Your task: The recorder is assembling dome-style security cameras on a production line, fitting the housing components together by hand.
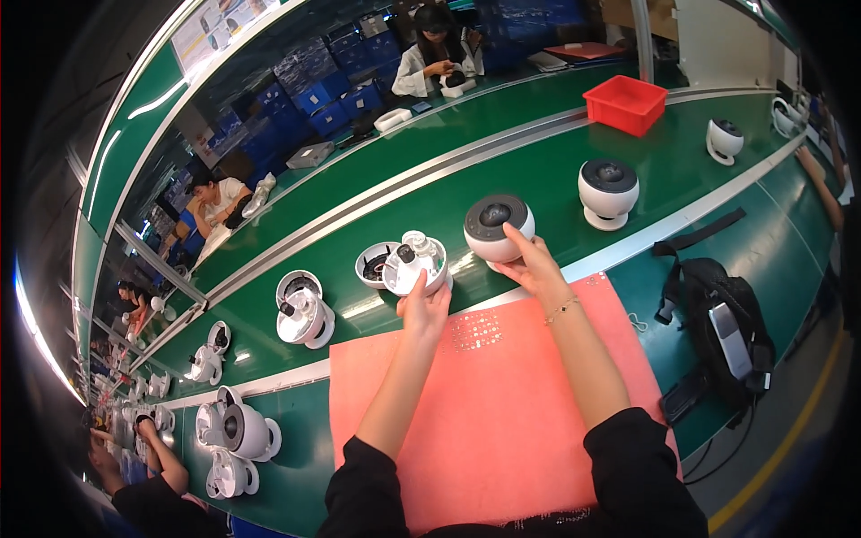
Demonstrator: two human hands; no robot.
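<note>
Well beyond the left hand [425,305], up and to its left, a pale rectangular sign [220,22] with small coloured panels is seen fixed along the upper wall. Dark blue crates [327,85] are stacked in rows below that sign, far behind both hands on the other side of the green surface [538,170]. Far up and to the right of the right hand [529,262], a red open bin [625,103] is set on that surface.
</note>
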